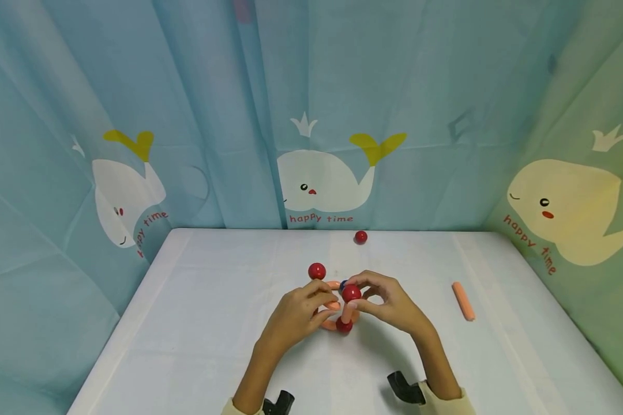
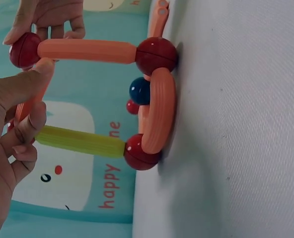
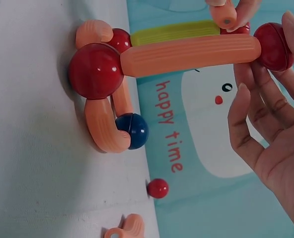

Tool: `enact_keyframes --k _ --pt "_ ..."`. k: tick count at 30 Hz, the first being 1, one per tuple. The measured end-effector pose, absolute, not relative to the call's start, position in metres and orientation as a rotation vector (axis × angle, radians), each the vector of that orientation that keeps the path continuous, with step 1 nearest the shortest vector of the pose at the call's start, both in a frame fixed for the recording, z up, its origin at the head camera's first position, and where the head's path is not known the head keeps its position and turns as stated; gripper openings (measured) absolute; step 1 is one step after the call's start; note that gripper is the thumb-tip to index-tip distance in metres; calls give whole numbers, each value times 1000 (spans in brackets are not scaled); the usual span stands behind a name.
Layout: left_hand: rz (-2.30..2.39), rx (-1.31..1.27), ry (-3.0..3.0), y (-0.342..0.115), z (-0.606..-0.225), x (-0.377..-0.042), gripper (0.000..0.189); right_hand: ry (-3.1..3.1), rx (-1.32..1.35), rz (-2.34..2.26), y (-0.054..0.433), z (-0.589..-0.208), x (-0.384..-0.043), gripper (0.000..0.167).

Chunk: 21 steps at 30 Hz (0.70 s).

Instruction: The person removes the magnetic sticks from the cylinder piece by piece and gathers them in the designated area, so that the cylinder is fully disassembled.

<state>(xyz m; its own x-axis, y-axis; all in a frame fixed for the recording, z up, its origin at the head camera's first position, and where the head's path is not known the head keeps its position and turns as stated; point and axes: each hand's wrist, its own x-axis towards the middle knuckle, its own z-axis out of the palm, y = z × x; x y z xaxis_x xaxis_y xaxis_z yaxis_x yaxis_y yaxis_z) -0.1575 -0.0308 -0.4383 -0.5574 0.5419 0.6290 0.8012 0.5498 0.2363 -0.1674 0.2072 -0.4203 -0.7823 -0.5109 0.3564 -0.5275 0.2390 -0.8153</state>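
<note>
A toy frame of rods and balls stands on the table. Its base joins curved orange rods (image 2: 161,111), red balls (image 3: 96,71) and a blue ball (image 3: 132,131). An upright orange rod (image 3: 190,55) carries a red ball (image 1: 351,293) on top. My right hand (image 1: 389,300) pinches that ball between thumb and fingers. Another upright, a yellow-green rod (image 2: 82,140), also has a red ball (image 1: 316,271) at its top. My left hand (image 1: 301,314) pinches a loose-ended orange rod (image 3: 226,15) up at the level of the top balls.
A single red ball (image 1: 360,237) lies near the table's back edge. Off to the right lies an orange rod (image 1: 464,301). A blue curtain (image 1: 228,115) with printed whales hangs behind the white table (image 1: 197,357).
</note>
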Motion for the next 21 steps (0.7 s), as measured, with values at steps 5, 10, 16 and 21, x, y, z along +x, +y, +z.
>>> enact_keyframes --k 5,10,16,21 --pt "-568 -1055 -2309 -32 -437 -155 14 -2463 1010 1594 204 -418 -165 31" --pt "-488 -1048 -2310 -32 -436 -155 10 -2465 992 1562 200 -418 -163 32" --pt "-429 -1041 -2319 -32 -436 -155 12 -2469 984 1524 199 -419 -163 34" --pt "-529 -1039 -2302 -33 -437 -156 14 -2485 988 1551 201 -420 -165 34"
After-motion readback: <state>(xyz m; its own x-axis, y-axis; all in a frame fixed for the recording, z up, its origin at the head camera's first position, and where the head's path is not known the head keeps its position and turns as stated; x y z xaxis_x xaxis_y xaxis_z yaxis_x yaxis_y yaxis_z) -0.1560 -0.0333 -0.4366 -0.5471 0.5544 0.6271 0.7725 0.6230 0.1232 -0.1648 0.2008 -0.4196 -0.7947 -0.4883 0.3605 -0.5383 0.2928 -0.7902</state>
